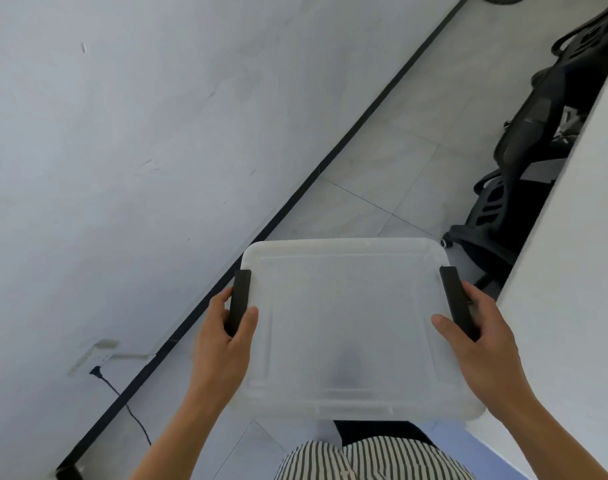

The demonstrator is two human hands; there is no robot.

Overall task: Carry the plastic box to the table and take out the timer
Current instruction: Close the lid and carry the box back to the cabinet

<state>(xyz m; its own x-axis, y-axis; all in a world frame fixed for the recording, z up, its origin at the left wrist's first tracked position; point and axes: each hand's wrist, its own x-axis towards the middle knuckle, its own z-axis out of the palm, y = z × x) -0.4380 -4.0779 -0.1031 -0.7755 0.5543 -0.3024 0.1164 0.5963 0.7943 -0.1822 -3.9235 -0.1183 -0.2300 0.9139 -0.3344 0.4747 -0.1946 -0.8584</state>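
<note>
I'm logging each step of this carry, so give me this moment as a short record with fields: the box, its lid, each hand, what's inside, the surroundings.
box: translucent plastic box, held in the air over the tiled floor
lid: on
left hand: grips the left black latch
right hand: grips the right black latch
contents: only a dark blur shows through the lid
surroundings: wall at left, black office chair at right

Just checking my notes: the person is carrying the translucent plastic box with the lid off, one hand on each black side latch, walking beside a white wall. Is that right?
Not quite. The head view shows the lid closed on the translucent plastic box. The rest stands: the left hand and right hand each grip a black side latch, beside the white wall.
</note>
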